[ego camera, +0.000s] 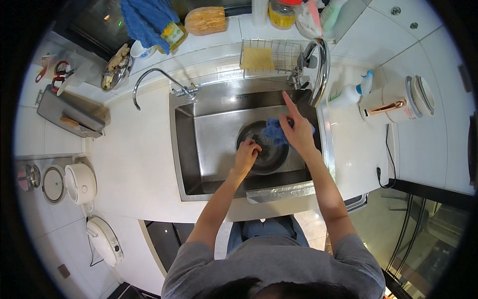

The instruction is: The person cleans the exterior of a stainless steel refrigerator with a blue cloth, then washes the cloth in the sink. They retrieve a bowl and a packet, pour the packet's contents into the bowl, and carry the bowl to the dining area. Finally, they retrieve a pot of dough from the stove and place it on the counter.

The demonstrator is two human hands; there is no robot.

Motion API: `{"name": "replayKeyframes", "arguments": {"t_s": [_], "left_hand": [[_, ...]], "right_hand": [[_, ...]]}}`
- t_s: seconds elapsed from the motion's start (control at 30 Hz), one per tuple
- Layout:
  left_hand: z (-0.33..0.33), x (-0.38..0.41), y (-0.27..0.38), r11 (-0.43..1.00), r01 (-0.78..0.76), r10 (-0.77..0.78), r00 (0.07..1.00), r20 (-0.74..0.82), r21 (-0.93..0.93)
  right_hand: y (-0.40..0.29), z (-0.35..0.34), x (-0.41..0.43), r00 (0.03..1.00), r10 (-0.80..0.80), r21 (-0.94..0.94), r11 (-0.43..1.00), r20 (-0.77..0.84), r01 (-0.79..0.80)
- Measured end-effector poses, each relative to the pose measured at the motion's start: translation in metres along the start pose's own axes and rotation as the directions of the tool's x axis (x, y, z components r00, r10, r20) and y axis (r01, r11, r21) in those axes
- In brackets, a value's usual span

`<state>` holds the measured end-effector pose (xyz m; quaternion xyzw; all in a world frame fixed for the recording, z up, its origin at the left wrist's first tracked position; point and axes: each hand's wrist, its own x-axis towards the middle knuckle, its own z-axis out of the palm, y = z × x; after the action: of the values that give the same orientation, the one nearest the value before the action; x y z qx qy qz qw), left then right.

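Observation:
A dark round pan or basin (274, 164) lies in the right half of the stainless steel sink (216, 138), with dark matter at its middle. Over its left side is my left hand (247, 154), fingers curled; whether they hold anything is hard to tell. My right hand (297, 130) is over the pan's upper right edge, its index finger stretched towards the tap. A blue cloth (275, 131) shows on both sides of that hand, and the picture does not settle whether the hand holds it or hangs above it. The chrome tap (323, 74) rises at the sink's back right corner.
A thin second tap (153, 71) stands at the back left. Behind the sink a wire rack (278, 56) holds a yellow sponge cloth (257, 58). To the right are a spray bottle (345, 95) and a white jug (384, 102); a knife block (71, 112) is at left.

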<state>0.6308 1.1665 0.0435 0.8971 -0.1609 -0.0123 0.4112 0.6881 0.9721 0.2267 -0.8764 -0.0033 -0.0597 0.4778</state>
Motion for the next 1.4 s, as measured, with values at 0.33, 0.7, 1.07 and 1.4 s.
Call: {"name": "replayKeyframes", "arguments": {"t_s": [0.33, 0.7, 1.07, 1.4], "left_hand": [[-0.045, -0.033, 0.008, 0.971, 0.164, -0.176, 0.983, -0.057, -0.173], [-0.094, -0.058, 0.017, 0.936, 0.227, -0.275, 0.949, -0.155, -0.27], [-0.115, -0.07, 0.008, 0.926, 0.277, -0.334, 0.917, -0.219, -0.256], [-0.147, -0.06, 0.028, 0.972, 0.195, -0.224, 0.941, -0.254, -0.135]], "right_hand": [[0.043, 0.076, 0.011, 0.999, 0.037, 0.04, 0.999, -0.032, -0.036], [0.122, 0.112, 0.14, 0.809, -0.565, -0.686, 0.654, -0.164, 0.318], [0.041, 0.312, 0.143, 0.875, -0.484, -0.448, 0.782, 0.0, 0.433], [0.097, 0.186, 0.149, 0.92, -0.392, -0.694, 0.655, 0.025, 0.298]]}}
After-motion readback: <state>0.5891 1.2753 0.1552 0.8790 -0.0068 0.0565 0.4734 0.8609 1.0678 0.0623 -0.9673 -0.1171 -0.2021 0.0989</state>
